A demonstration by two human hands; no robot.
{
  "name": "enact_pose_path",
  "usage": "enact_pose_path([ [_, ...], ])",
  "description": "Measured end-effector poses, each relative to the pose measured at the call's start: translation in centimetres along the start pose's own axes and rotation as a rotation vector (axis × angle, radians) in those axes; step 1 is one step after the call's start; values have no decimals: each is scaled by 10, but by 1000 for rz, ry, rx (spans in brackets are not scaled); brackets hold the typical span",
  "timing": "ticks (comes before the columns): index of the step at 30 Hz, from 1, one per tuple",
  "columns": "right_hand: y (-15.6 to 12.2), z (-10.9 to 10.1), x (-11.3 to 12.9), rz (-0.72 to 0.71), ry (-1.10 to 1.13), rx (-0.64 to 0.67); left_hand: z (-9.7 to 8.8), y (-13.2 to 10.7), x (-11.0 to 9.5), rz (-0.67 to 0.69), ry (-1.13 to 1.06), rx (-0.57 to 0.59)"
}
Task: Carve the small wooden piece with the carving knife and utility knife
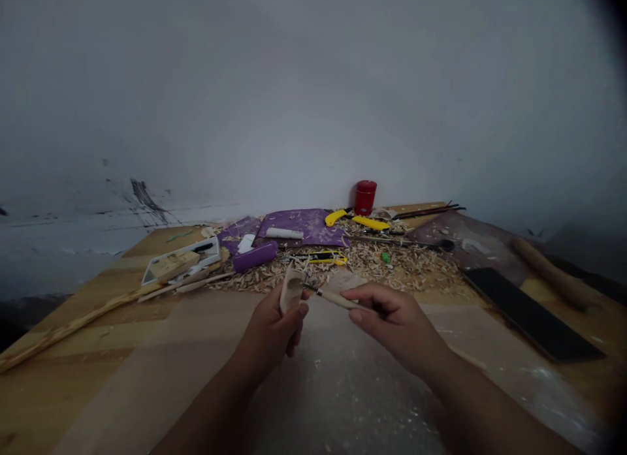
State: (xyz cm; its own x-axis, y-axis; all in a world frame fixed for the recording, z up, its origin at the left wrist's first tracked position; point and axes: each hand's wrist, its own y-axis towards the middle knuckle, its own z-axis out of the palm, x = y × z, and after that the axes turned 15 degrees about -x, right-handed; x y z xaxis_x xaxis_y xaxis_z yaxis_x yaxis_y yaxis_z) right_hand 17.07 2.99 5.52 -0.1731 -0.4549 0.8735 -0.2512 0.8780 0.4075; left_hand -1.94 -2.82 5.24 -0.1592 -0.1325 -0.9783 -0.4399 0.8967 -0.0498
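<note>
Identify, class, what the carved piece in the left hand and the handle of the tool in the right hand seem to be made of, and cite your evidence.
The carved spoon-like piece in the left hand looks like bare, pale wood, matching the nearby wood shavings. The tool's handle in the right hand looks like smooth, light wood, though its finish is hard to judge here.

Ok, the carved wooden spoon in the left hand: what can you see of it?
The carved wooden spoon is pale, bare-looking wood. Only a long, hollowed bowl shows, with a shaded hollow and a few rough patches. It stands almost upright, tilted slightly, its hollow facing the right hand. The left hand wraps its lower part, hiding any handle. The blade tip of the carving knife sits at its edge, though contact is hard to confirm. It is held above the table.
</note>
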Motion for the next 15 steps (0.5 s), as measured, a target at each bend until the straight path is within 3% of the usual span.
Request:
enact_pose_path([
  [7, -2, 2, -1, -266, -206, 60, 0, 4, 8, 113, 118, -29],
  [15, -4, -1, 7, -392, -333, 127, -2, 2, 4, 199, 323, -83],
])
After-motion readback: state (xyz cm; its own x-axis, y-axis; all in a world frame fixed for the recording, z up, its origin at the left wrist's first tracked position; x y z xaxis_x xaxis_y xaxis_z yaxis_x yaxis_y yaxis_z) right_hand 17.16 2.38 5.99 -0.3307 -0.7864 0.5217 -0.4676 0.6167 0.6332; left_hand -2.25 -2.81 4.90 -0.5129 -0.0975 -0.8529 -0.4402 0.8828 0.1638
